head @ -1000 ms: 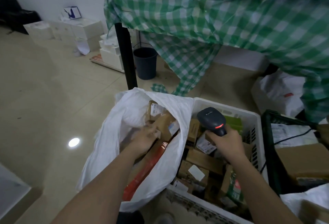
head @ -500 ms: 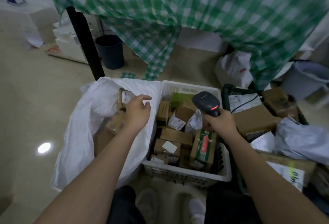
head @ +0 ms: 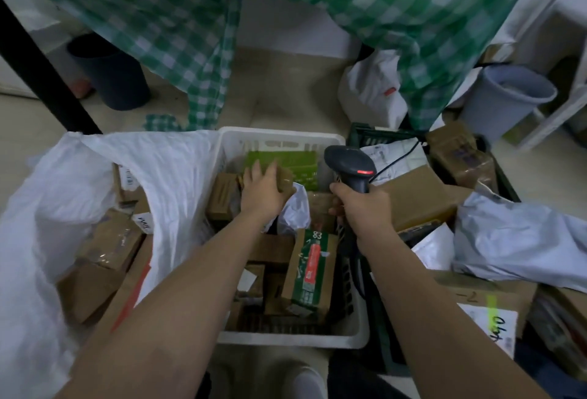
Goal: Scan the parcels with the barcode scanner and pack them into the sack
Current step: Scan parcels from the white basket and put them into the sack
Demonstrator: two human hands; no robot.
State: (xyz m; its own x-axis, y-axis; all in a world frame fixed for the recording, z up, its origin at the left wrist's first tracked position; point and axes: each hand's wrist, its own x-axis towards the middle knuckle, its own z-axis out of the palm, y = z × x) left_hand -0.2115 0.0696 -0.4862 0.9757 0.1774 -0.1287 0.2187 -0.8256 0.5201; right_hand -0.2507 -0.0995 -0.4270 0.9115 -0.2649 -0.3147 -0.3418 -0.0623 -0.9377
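A white plastic basket [head: 287, 136] in the middle holds several cardboard parcels, among them a green box [head: 287, 163] at the back and a green-and-red printed box [head: 313, 267] near the front. My left hand [head: 262, 190] reaches into the basket and grips a small brown parcel [head: 284, 178] from above. My right hand [head: 360, 208] holds the dark barcode scanner [head: 349, 167] upright over the basket's right side, its red light on. To the left, the open white sack [head: 171, 170] holds several brown boxes [head: 108, 240].
A dark crate [head: 365, 132] on the right holds large cardboard boxes and grey mailer bags [head: 521, 240]. A green checked tablecloth [head: 381, 1] hangs ahead over a black table leg [head: 41, 68]. A dark bin [head: 109, 71] and a grey bin [head: 505, 97] stand on the floor.
My left hand left the sack's mouth and moved right into the basket, taking hold of a small brown parcel. The view tilted down and right; the scanner stayed in my right hand.
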